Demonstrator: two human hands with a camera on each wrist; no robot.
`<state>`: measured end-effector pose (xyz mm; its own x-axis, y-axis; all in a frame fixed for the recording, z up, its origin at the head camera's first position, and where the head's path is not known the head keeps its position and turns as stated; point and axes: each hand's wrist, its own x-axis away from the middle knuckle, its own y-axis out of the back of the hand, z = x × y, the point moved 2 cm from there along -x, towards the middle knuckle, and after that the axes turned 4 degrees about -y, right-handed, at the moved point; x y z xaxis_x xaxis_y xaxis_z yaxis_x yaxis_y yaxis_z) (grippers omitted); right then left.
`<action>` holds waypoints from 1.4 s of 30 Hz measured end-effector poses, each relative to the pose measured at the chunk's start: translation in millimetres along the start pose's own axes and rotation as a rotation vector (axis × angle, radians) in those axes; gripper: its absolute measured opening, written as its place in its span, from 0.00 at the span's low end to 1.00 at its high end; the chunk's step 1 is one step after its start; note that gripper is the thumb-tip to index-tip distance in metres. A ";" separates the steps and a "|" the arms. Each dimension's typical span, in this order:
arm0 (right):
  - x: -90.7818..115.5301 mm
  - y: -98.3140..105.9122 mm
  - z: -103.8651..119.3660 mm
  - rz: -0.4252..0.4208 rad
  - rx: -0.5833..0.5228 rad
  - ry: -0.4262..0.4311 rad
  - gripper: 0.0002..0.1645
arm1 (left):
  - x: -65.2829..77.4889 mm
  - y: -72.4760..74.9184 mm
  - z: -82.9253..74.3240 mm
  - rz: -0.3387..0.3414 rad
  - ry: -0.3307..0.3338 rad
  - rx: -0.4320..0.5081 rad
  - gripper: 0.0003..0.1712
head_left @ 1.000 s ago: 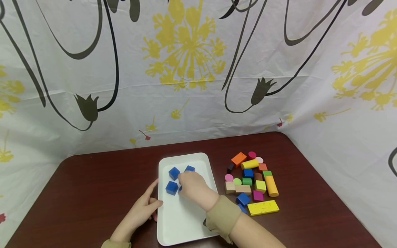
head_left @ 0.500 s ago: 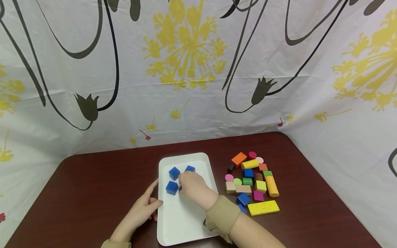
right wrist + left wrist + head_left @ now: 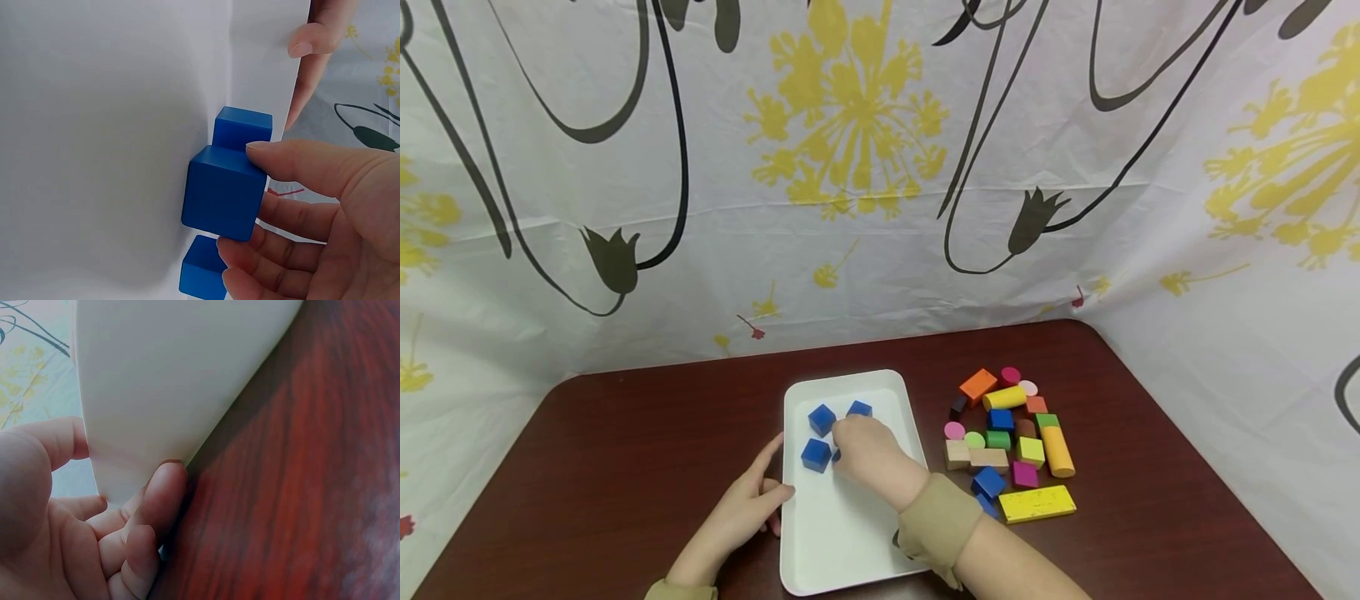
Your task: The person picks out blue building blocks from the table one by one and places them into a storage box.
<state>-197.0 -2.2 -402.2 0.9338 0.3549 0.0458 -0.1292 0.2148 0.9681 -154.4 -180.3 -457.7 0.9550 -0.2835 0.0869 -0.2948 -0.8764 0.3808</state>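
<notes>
White tray underneath, the right hand pinches a blue cube.

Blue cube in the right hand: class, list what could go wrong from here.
Held in the right hand, the blue cube is close to neighbouring blue cubes and might knock one askew when released. The left hand holds only one side of the white tray, so a bump could swivel it.

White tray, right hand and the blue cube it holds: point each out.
White tray [image 3: 842, 533], head view, bare floor.
Right hand [image 3: 876, 457], head view, back of the hand.
Blue cube [image 3: 223, 199], right wrist view, large side face.
</notes>
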 end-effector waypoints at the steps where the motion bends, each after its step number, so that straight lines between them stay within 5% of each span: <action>1: -0.1 -0.2 -0.2 -0.001 -0.002 0.001 0.09 | 0.1 -0.1 0.1 0.000 0.001 0.000 0.42; 42: 9.2 17.7 -1.1 0.013 0.019 0.016 0.21 | 1.5 -0.1 -1.0 -0.005 0.003 -0.014 0.42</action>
<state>-191.0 5.9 -384.9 0.9265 0.3723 0.0547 -0.1347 0.1924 0.9720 -152.9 -180.3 -456.7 0.9566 -0.2780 0.0874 -0.2895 -0.8723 0.3941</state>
